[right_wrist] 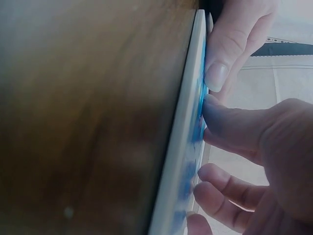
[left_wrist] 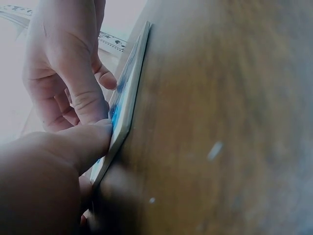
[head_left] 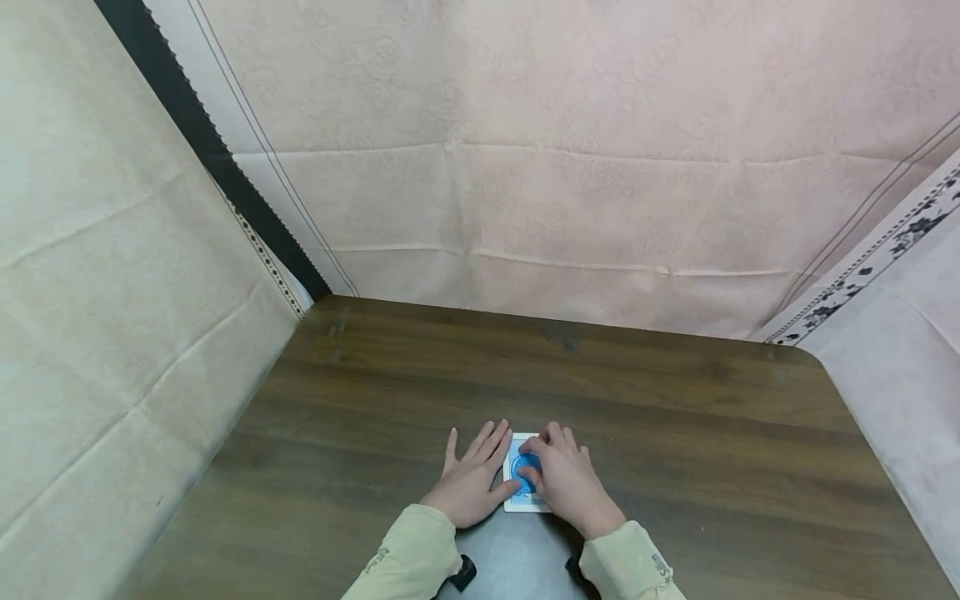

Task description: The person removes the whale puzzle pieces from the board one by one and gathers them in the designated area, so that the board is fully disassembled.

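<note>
Because the right hand [head_left: 572,483] arches over the board [head_left: 519,505] from its right side, the round blue figure [head_left: 527,461] on the board's face lies directly under that hand, between its thumb and forefinger. Those fingers are curved, narrowly parted and touching the blue face; whether they pinch a loose piece or only rest on it, I cannot tell. The board lies flat on the wooden surface [head_left: 712,433], well apart from the far edge and roughly midway between the two far corners; its long axis seems to run from near to far, though the right hand hides much of its right side. The left hand [head_left: 468,487] lies along the board's left edge with straight, spread fingers, gripping nothing, its thumb reaching over that edge onto the blue face. This thumb is the closest thing in the way: its tip sits just beside the right thumb, at the figure's near left part, so the right hand is the better placed of the two. Black bands [head_left: 467,573] show at the pale sleeves [head_left: 416,546]. Beyond the far edge hangs a pale cloth [head_left: 525,208], with a floral strip [head_left: 870,271] by the far right corner.
</note>
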A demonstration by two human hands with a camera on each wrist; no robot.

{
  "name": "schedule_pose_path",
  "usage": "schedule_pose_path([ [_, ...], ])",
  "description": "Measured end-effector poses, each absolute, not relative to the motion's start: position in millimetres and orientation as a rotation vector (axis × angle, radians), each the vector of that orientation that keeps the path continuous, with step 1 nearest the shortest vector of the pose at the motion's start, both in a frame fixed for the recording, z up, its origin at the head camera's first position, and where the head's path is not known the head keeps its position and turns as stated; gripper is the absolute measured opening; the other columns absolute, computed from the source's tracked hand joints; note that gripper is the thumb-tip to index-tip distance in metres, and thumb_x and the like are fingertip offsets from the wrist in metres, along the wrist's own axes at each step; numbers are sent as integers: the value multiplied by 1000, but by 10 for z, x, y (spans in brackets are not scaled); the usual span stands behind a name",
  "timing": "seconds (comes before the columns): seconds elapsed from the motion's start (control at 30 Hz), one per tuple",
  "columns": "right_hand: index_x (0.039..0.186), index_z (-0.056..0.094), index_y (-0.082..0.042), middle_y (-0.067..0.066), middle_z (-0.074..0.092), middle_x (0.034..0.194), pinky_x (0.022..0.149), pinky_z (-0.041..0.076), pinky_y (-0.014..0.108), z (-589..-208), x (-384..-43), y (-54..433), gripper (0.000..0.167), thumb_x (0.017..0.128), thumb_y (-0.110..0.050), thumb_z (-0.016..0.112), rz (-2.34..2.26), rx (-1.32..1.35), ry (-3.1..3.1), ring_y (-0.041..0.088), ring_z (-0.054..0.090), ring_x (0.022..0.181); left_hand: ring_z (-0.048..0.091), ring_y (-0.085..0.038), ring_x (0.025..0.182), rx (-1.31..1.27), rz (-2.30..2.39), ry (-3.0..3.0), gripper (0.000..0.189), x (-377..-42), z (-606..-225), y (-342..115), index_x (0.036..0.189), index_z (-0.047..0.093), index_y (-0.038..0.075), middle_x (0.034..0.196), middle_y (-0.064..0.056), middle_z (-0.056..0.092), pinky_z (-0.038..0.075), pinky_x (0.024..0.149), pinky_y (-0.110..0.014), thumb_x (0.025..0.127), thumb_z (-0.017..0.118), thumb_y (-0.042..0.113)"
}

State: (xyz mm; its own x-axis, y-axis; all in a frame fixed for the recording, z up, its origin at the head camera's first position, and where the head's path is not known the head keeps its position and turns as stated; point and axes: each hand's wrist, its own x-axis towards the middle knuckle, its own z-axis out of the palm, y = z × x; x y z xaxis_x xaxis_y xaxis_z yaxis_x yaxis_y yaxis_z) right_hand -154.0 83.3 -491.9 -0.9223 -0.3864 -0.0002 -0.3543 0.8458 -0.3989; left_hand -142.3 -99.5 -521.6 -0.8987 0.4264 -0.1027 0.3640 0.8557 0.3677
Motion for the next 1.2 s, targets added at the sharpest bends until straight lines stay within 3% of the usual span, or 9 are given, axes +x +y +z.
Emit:
schedule_pose_path([
  [0.2, 106, 69, -17, 3, 51, 104, 68, 39, 40, -4925, -1545, 823, 24, 87, -31, 73, -638, -576, 2933, 22, 45, 94, 3, -19, 149, 613, 503, 2854, 77, -1426, -5231, -996, 156, 16, 17, 163, 4, 7, -7, 109, -66, 97, 38, 61],
  [0.47, 127, 63, -13, 6, 51, 107, 69, 41, 42, -4936, -1536, 811, 44, 89, -33, 71, -550, -579, 2930, 23, 44, 94, 1, -18, 149, 619, 475, 2851, 76, -1419, -5238, -996, 156, 14, 15, 163, 2, 5, -7, 110, -65, 99, 35, 60],
  [0.7, 122, 65, -14, 6, 51, 107, 70, 42, 42, -4932, -1542, 818, 39, 90, -34, 71, -557, -574, 2912, 23, 44, 95, 2, -18, 149, 616, 519, 2855, 78, -1406, -5248, -1000, 157, 9, 17, 163, 1, 6, -8, 110, -65, 98, 38, 59],
  [0.97, 120, 66, -14, 4, 50, 100, 70, 44, 41, -4917, -1576, 797, 37, 89, -33, 71, -549, -583, 2933, 21, 45, 90, 2, -18, 149, 623, 531, 2842, 73, -1422, -5250, -1010, 157, 15, 18, 163, 1, 7, -7, 110, -64, 99, 38, 57],
  [1.2, 116, 67, -10, 7, 54, 101, 79, 50, 48, -4904, -1611, 772, 35, 86, -27, 75, -568, -626, 2946, 22, 48, 89, -1, -17, 149, 602, 538, 2815, 73, -1431, -5221, -1006, 156, 16, 18, 163, 2, 6, -7, 113, -60, 99, 40, 56],
])
